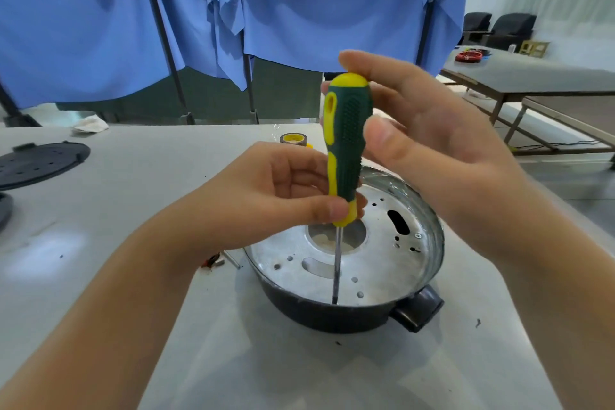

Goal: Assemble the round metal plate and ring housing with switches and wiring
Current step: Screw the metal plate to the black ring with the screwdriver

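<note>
A green and yellow screwdriver [344, 143] stands nearly upright over a round metal plate [372, 256]. Its tip meets the plate near the front rim, close to a row of small holes. The plate sits inside a dark ring housing [319, 313], which rests on the pale worktop [133, 210] in front of the person. A dark block-shaped tab [417, 311] projects from the housing at its front right. The plate shows a large round opening in the middle, two elongated slots and several small holes; one screw head is seen near its right edge.

The left hand [283, 190] pinches the yellow collar at the bottom of the screwdriver handle between thumb and fingers, the remaining fingers curled in. The right hand [422, 133] is at the upper handle: the thumb presses the green grip from the side, the fingers are fairly straight and reach behind and over the yellow cap. How firmly the right fingers close behind the handle cannot be told.

On the worktop just left of the housing lie a small red-and-black part [211, 261] and a short metal pin [232, 259]. A roll of tape [293, 139] sits behind the hands. At far left lies a dark round disc [40, 163] with small holes. A crumpled white cloth [90, 125] lies at the rear edge. Blue sheeting [199, 10] hangs behind the worktop. A second table [532, 76] stands at right, carrying a red ring-shaped item [468, 57].
</note>
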The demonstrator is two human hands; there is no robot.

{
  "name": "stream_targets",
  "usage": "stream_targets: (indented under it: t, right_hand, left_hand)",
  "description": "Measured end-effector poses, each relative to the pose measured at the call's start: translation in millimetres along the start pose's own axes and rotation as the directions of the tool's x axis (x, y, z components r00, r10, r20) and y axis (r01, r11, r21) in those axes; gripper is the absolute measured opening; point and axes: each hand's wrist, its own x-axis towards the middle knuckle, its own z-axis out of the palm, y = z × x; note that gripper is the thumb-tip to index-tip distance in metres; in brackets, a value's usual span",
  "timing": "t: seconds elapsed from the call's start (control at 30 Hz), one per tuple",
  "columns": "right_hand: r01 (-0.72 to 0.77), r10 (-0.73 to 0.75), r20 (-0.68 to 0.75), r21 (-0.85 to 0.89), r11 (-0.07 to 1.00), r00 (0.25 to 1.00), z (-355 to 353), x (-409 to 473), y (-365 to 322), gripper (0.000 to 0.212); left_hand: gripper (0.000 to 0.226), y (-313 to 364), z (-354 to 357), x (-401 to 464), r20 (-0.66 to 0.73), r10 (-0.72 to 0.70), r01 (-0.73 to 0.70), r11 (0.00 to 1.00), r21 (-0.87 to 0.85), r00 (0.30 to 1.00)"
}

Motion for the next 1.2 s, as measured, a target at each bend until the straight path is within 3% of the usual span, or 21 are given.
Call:
stream_targets:
  t: [0.1, 0.33, 0.43, 0.57, 0.63, 0.73, 0.83, 1.0, 1.1, 1.2]
  right_hand:
    - [-0.012, 0.01, 0.021, 0.062, 0.998, 1.0, 1.9, -0.9, 1.0, 0.049]
    - [0.071, -0.084, -0.081, -0.152, 0.986, 0.993, 5.2, 1.9, 1.6, 0.038]
    - [0.097, -0.158, -0.186, -0.3, 0.949, 0.97, 8.0, 1.4, 2.4, 0.046]
    - [0.111, -0.2, -0.224, -0.356, 0.928, 0.954, 15.2, -0.4, 4.8, 0.049]
    - [0.101, -0.173, -0.215, -0.312, 0.945, 0.961, 14.9, -0.4, 3.8, 0.039]
    - [0.066, -0.07, -0.124, -0.037, 0.997, 0.99, 10.3, -0.9, -0.5, 0.021]
    - [-0.013, 0.013, 0.004, 0.103, 0.995, 1.0, 3.5, -2.8, -4.3, 0.037]
    - [-0.054, 0.042, 0.111, 0.109, 0.993, 0.993, -6.3, -1.7, -5.3, 0.046]
    - [0.009, -0.008, 0.049, -0.019, 1.0, 0.999, -4.9, -1.0, -4.0, 0.038]
    - [0.051, -0.057, -0.043, -0.133, 0.99, 0.997, -3.8, 0.7, -2.5, 0.032]
  left_hand:
    - [0.038, -0.4, -1.0, 0.2, 0.056, -0.006, 0.008, 0.999, -0.038, 0.998]
    - [0.046, 1.5, -1.0, -0.8, 0.138, -0.017, 0.026, 0.998, -0.06, 0.99]
    - [0.043, 4.6, 4.6, 0.2, 0.026, 0.005, -0.007, 0.998, 0.059, 1.0]
    - [0.04, 4.1, 15.4, 3.5, -0.131, 0.095, -0.074, 0.984, 0.16, 0.987]
    - [0.045, 2.1, 15.4, 3.5, -0.174, 0.092, -0.068, 0.988, 0.135, 0.98]
    - [0.047, 1.9, 13.8, 2.5, -0.142, 0.037, -0.029, 0.998, 0.061, 0.989]
    - [0.034, 6.4, 15.7, 1.4, -0.035, 0.009, -0.008, 1.0, 0.009, 0.999]
    - [0.042, 8.2, 14.8, 0.8, 0.058, -0.01, 0.013, 0.999, -0.05, 0.998]
    - [0.045, 6.3, 13.8, 0.9, 0.094, -0.014, 0.018, 0.999, -0.043, 0.995]
    - [0.048, 5.2, 11.1, 0.0, 0.01, -0.022, 0.021, 0.999, 0.046, 1.0]
